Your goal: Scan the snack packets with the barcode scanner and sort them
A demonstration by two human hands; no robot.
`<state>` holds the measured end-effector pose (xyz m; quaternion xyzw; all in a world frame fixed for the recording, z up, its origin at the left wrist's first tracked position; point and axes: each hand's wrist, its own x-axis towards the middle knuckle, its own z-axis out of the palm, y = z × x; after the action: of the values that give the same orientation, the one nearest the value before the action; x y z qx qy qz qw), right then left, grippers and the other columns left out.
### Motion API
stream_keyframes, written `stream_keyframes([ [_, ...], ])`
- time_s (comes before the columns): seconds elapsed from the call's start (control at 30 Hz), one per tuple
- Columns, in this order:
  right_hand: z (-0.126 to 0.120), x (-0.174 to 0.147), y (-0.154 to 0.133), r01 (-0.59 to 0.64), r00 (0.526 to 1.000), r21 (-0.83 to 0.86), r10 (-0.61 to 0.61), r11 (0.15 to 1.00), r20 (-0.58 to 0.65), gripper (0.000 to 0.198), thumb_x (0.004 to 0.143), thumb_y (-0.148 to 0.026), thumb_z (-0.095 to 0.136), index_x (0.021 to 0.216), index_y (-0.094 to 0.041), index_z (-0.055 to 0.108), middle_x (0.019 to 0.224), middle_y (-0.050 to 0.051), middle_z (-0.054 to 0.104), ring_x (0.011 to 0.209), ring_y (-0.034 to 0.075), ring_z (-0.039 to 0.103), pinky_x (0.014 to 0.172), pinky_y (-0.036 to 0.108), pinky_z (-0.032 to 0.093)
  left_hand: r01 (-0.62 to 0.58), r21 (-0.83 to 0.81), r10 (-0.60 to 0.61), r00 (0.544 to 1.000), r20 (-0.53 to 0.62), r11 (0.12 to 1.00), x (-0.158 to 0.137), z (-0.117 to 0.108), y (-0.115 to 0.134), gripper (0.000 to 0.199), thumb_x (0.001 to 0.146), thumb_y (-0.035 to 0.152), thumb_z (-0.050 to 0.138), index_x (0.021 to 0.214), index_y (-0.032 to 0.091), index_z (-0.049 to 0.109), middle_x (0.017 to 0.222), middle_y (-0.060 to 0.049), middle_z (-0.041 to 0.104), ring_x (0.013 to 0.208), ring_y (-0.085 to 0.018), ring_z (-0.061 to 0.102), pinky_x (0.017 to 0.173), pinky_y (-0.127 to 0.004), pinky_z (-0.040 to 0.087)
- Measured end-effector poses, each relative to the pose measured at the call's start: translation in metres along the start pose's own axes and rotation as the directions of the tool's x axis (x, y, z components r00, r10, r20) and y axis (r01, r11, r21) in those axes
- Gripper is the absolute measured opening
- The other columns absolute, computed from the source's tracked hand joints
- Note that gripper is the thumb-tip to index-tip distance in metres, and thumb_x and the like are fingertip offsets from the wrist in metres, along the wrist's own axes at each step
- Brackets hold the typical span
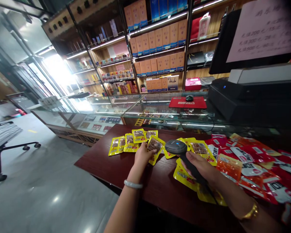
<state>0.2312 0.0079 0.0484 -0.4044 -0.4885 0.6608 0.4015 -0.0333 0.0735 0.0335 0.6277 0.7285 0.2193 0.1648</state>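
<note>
My left hand [143, 156], below a pale bangle, pinches a yellow snack packet [155, 145] with a clear window showing brown pieces. A dark barcode scanner [176, 147] with a small blue light is gripped in my right hand [201, 165]; its head points left towards that packet. More yellow packets [138, 136] lie in a loose group beyond and left of my left hand. Others, such as a yellow packet [201, 149], rest behind the scanner, and further yellow packets [185, 176] lie beneath my right hand, partly hidden by it.
Red and orange packets [247, 158] are heaped on the right of the brown table [97, 158]. Behind stands a glass display counter [135, 106] with a mouse [189, 98] on a red mat [174, 103]. A monitor [223, 48] rises at right. A shopping cart [5, 136] stands at left.
</note>
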Motion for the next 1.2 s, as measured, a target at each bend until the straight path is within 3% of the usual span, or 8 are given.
stream_keyframes([
  [0.1,0.002,-0.004,-0.001,0.022,1.0,-0.042,-0.021,0.999,0.021,0.057,0.081,-0.075,0.059,0.075,-0.018,0.054,0.06,-0.004,0.055,0.041,0.006,0.049,0.036,0.017,0.036,0.01,-0.146,-0.018,0.999,-0.051,0.989,-0.008,0.004,-0.006,0.038,0.075,0.047,0.073,0.096,0.023,0.053,0.085,0.0,0.067,0.077,-0.018,0.063,0.064,-0.024,0.037],
  [0.23,0.002,-0.007,0.001,0.018,0.999,-0.086,-0.014,0.996,0.043,0.053,0.088,-0.072,0.052,0.079,-0.019,0.054,0.055,-0.005,0.054,0.038,0.006,0.046,0.037,0.018,0.036,-0.007,-0.14,-0.006,0.995,-0.095,0.99,-0.013,0.004,-0.006,0.032,0.075,0.032,0.072,0.098,0.022,0.053,0.09,-0.002,0.067,0.082,-0.018,0.063,0.067,-0.025,0.037],
  [0.37,0.001,-0.005,0.003,0.032,0.999,-0.059,-0.03,0.998,0.032,0.052,0.087,-0.071,0.053,0.079,-0.02,0.053,0.057,-0.005,0.054,0.039,0.007,0.046,0.036,0.018,0.036,0.036,-0.251,-0.058,0.995,-0.082,0.967,-0.011,0.013,0.002,0.036,0.073,0.04,0.074,0.096,0.022,0.053,0.084,-0.001,0.065,0.076,-0.018,0.062,0.065,-0.025,0.039],
  [0.53,0.002,-0.005,-0.001,0.006,1.0,-0.013,-0.006,1.0,-0.001,0.055,0.08,-0.075,0.059,0.077,-0.02,0.053,0.06,-0.004,0.054,0.041,0.008,0.048,0.035,0.019,0.036,-0.134,-0.505,0.154,0.988,-0.003,0.853,-0.002,0.028,0.014,0.037,0.074,0.048,0.074,0.093,0.02,0.059,0.088,-0.003,0.067,0.077,-0.016,0.062,0.071,-0.025,0.045],
  [0.63,0.004,-0.007,-0.004,-0.03,0.999,-0.021,0.029,0.999,-0.02,0.058,0.077,-0.078,0.059,0.076,-0.02,0.053,0.056,-0.005,0.053,0.039,0.008,0.046,0.036,0.019,0.036,-0.079,-0.32,0.003,0.973,-0.23,0.944,0.011,0.014,0.003,0.036,0.081,0.051,0.065,0.091,0.017,0.06,0.089,-0.007,0.066,0.084,-0.021,0.063,0.077,-0.032,0.048],
  [0.73,0.005,-0.006,-0.004,-0.05,0.999,-0.045,0.05,0.998,-0.004,0.06,0.079,-0.079,0.055,0.075,-0.019,0.054,0.051,-0.005,0.053,0.037,0.007,0.043,0.037,0.019,0.036,0.136,-0.024,-0.132,0.886,-0.444,0.99,0.026,-0.014,-0.02,0.041,0.083,0.049,0.064,0.101,0.013,0.059,0.106,-0.016,0.064,0.106,-0.03,0.061,0.087,-0.039,0.047],
  [0.97,0.008,-0.006,-0.001,-0.057,0.998,-0.055,0.058,0.997,0.013,0.06,0.081,-0.079,0.052,0.074,-0.019,0.053,0.05,-0.005,0.053,0.036,0.007,0.044,0.037,0.019,0.034,0.322,0.235,-0.28,0.94,-0.196,0.917,0.064,-0.056,-0.034,0.045,0.079,0.057,0.066,0.096,0.015,0.065,0.109,-0.022,0.069,0.106,-0.035,0.065,0.083,-0.04,0.048],
  [1.2,0.01,-0.007,-0.001,-0.047,0.998,-0.044,0.049,0.998,0.028,0.061,0.08,-0.081,0.052,0.074,-0.02,0.051,0.048,-0.006,0.05,0.035,0.007,0.042,0.036,0.019,0.034,0.234,0.284,-0.183,0.964,-0.194,0.93,0.07,-0.052,-0.029,0.024,0.077,0.038,0.073,0.09,0.018,0.067,0.114,-0.02,0.068,0.107,-0.033,0.065,0.085,-0.037,0.047],
])
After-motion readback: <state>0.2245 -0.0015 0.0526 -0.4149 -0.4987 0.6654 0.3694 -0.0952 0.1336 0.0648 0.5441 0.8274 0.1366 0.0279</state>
